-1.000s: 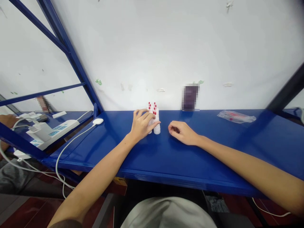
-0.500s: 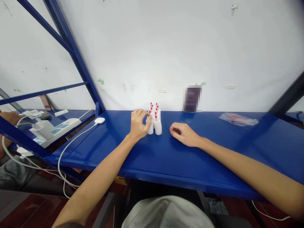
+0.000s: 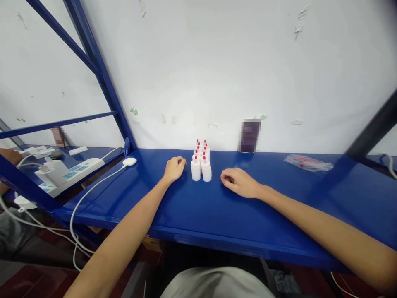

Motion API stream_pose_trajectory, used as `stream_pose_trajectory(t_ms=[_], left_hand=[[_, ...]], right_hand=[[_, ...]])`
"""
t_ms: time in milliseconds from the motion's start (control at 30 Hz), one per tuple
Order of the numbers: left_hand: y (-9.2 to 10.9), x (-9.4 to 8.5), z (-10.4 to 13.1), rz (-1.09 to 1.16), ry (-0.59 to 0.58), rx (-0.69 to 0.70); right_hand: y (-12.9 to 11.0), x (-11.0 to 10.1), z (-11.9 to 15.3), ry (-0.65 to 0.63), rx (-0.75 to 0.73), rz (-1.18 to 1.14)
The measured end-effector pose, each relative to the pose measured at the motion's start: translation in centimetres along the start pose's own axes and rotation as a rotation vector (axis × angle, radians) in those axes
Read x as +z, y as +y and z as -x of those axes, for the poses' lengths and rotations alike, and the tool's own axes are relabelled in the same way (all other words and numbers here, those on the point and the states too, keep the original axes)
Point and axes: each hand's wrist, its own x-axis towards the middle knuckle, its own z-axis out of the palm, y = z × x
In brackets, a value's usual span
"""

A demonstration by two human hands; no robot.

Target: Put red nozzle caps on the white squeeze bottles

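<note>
Small white bottles (image 3: 196,170) with red tips stand upright in two neat rows at the middle of the blue table (image 3: 192,215). Just left of them, without touching, my left hand (image 3: 175,169) rests on its side with the fingers loosely curled in. On the other side, a short gap away, my right hand (image 3: 239,182) lies curled into a loose ring of fingers and thumb. No object shows in either hand, though the inside of each palm is partly hidden.
A blurred dark phone-like object (image 3: 249,135) leans on the white wall. A clear plastic bag (image 3: 308,162) with something red lies at right. A white charger (image 3: 129,162) and its cable, a power strip (image 3: 83,167) and a blue frame post (image 3: 116,107) are at left.
My left hand has drawn back to the left, away from the bottles, and its fingers have curled in. The right hand keeps its place. The whole view has tilted slightly.
</note>
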Motion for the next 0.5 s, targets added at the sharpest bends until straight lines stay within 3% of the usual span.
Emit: stream_pose_trajectory(t_ms=[167, 300, 500], left_hand=[[0.0, 0.0, 0.2, -0.025, -0.010, 0.022], [0.2, -0.1, 0.3, -0.001, 0.017, 0.011], [0.4, 0.0, 0.4, 0.054, 0.181, 0.033]], right_hand=[[-0.2, 0.1, -0.2, -0.007, 0.035, -0.005], [-0.5, 0.6, -1.1, 0.040, 0.212, -0.132], [-2.0, 2.2, -3.4, 0.221, 0.310, -0.217]])
